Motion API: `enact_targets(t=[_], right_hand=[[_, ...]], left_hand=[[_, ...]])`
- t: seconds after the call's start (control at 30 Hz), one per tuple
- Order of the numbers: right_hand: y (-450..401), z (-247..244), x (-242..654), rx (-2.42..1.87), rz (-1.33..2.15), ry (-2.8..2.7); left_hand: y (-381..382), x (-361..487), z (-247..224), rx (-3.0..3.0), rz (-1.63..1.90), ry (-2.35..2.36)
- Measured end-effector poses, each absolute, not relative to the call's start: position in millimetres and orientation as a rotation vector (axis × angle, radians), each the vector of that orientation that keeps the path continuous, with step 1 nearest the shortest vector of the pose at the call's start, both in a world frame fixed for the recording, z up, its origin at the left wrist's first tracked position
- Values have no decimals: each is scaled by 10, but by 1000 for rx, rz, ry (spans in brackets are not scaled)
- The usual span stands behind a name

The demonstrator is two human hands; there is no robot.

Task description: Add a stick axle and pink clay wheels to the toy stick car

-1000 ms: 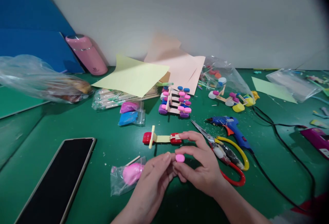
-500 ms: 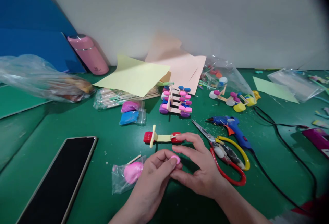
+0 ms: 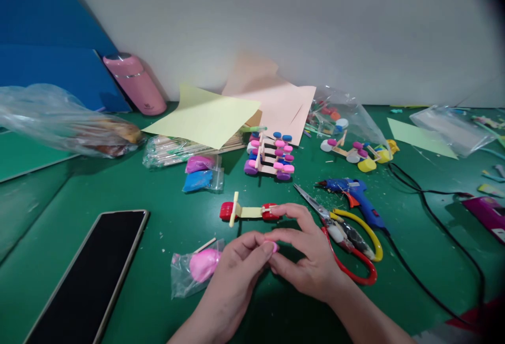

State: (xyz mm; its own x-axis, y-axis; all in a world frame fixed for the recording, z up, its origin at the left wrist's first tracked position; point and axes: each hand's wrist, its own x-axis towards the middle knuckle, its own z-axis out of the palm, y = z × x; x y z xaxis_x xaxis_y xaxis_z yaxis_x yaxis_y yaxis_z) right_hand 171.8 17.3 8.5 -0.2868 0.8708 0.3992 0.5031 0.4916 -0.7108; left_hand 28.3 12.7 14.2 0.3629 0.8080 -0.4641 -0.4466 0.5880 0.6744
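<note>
Between the fingertips of my left hand (image 3: 244, 265) is a small pink clay piece (image 3: 273, 246), partly covered by fingers. My right hand (image 3: 305, 254) pinches the same piece from the right with thumb and index finger. Just beyond the hands lies a small stick model (image 3: 251, 212) with red wheels and a pale yellow crossbar; a raised right fingertip overlaps its right wheel. A clear bag with pink clay (image 3: 203, 265) sits left of my left hand. Scissors (image 3: 343, 233) with red and yellow handles lie right of my right hand.
A phone (image 3: 89, 275) lies at left. Farther back are models with pink and blue wheels (image 3: 272, 155), a blue glue gun (image 3: 357, 194) with its cord, bagged sticks (image 3: 173, 149), paper sheets (image 3: 209, 115) and a pink bottle (image 3: 136, 83).
My right index fingertip and thumb have closed onto the pink clay piece, which now shows less between the fingers. My left hand has barely moved.
</note>
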Motion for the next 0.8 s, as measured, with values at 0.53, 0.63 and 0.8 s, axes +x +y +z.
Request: enact_targets(t=[0.53, 0.63, 0.8], right_hand=[[175, 74, 1704, -1108, 641, -1926], [183, 58, 1704, -1114, 655, -1909], [190, 14, 1729, -1141, 691, -1792]], left_hand=[[113, 298, 96, 541, 843, 991], [128, 300, 99, 521, 840, 936], [121, 286, 136, 517, 861, 793]])
